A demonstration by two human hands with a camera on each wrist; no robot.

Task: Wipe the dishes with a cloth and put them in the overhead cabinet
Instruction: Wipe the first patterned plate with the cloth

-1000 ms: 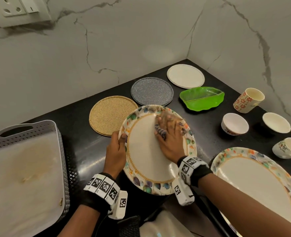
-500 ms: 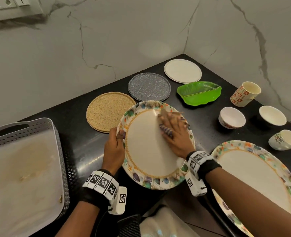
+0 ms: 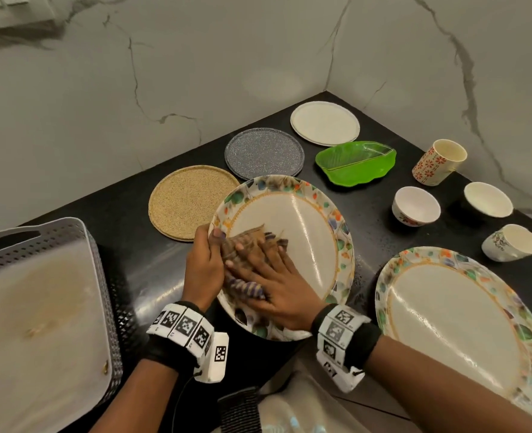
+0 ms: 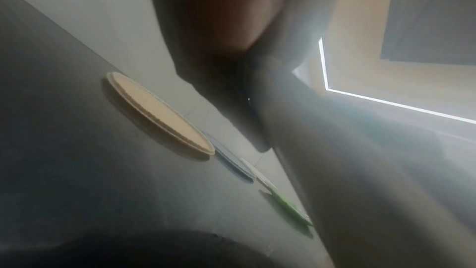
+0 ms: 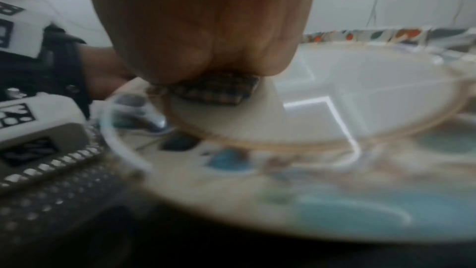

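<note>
Steadying the plate (image 3: 305, 232) by its left rim: left hand (image 3: 204, 270), grip curled over the edge, thumb on top, so wiping cannot shove it across the tabletop (image 3: 133, 245). Pressing the cloth (image 3: 246, 245) flat on the plate's left side: right hand (image 3: 277, 289), fingers spread, for broad contact.

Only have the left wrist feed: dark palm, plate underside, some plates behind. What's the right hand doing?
Observer: The right hand lies flat on a striped cloth, pressing it onto the floral plate near the plate's left side.
Operator: Is the left one actually gripping that plate?
Observer: Yes. The left hand grips its left rim, with the thumb over the edge.
Operator: Anything else waiting that I can't see?
Observer: A second floral plate lies flat on the counter to the person's right.
</note>
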